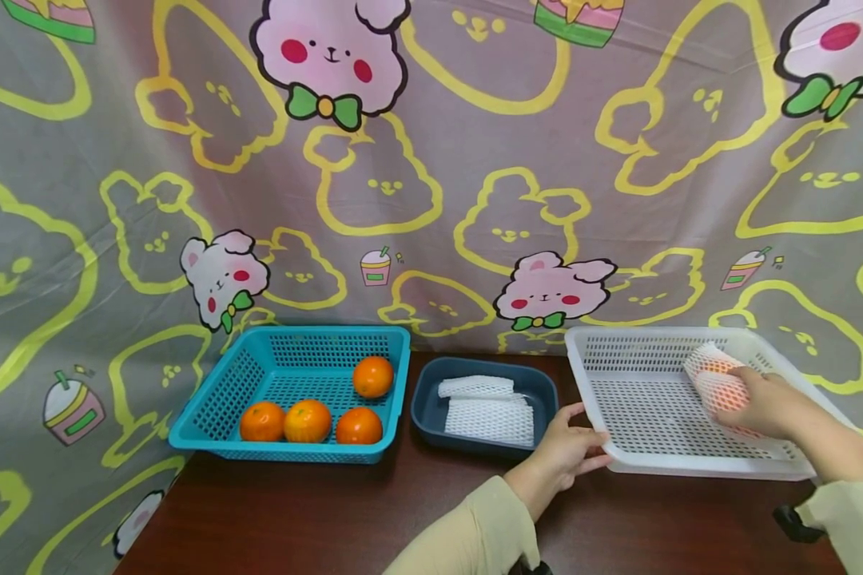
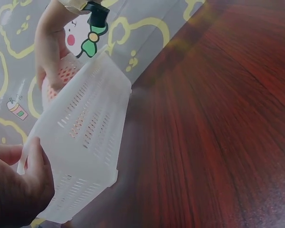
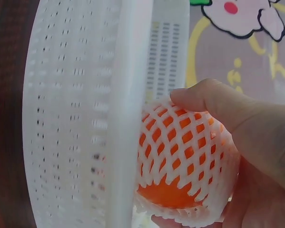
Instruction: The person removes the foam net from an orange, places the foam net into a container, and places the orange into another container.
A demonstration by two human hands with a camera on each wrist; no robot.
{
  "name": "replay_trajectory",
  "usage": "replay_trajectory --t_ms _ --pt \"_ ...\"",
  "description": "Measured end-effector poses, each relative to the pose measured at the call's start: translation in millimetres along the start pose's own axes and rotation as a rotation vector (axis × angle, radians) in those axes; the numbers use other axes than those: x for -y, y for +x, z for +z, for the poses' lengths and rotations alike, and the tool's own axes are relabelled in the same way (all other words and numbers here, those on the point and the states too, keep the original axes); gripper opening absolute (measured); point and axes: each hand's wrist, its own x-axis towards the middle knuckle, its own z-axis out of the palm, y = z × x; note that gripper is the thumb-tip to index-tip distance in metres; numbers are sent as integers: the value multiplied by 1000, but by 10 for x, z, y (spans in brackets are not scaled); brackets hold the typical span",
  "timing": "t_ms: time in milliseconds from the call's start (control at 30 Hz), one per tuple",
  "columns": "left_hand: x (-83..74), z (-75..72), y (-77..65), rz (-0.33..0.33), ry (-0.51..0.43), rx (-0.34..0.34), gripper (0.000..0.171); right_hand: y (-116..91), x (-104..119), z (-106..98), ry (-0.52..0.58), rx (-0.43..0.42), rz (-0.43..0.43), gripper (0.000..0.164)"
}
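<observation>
My right hand (image 1: 762, 403) grips an orange in a white foam net (image 3: 185, 152) inside the white basket (image 1: 643, 403) on the right. In the right wrist view, the thumb lies over the top of the net and bare orange peel shows at its open end. More netted fruit (image 1: 712, 363) appears just behind that hand, partly overlapped. Orange colour also shows through the basket's slots in the left wrist view. My left hand (image 1: 564, 451) pinches the basket's near left corner rim, thumb and fingers on either side of it (image 2: 25, 178).
A teal basket (image 1: 280, 455) on the left holds several bare oranges (image 1: 308, 421). Between the baskets stands a dark blue tray (image 1: 424, 427) with white foam nets (image 1: 489, 419) in it. All rest on a dark wooden table (image 1: 316, 511) against a patterned curtain (image 1: 431, 160).
</observation>
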Motion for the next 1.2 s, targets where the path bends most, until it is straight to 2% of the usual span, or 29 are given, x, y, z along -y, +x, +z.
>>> replay_trajectory --t_ms 300,700,867,1067,1200 --pt "-20 -56 -28 -9 17 -8 45 -39 291 35 27 -98 -105 85" --pt "-98 -163 -55 -16 55 11 34 -112 761 -44 28 -206 -238 84" --pt "-202 -225 -76 -15 100 24 29 -148 965 -78 29 -229 -288 81" --pt "-327 -329 -115 -25 195 60 24 -192 1180 -76 47 -205 -324 84" --pt "-354 -429 -144 -27 274 81 18 -225 1288 -32 47 -198 -342 86"
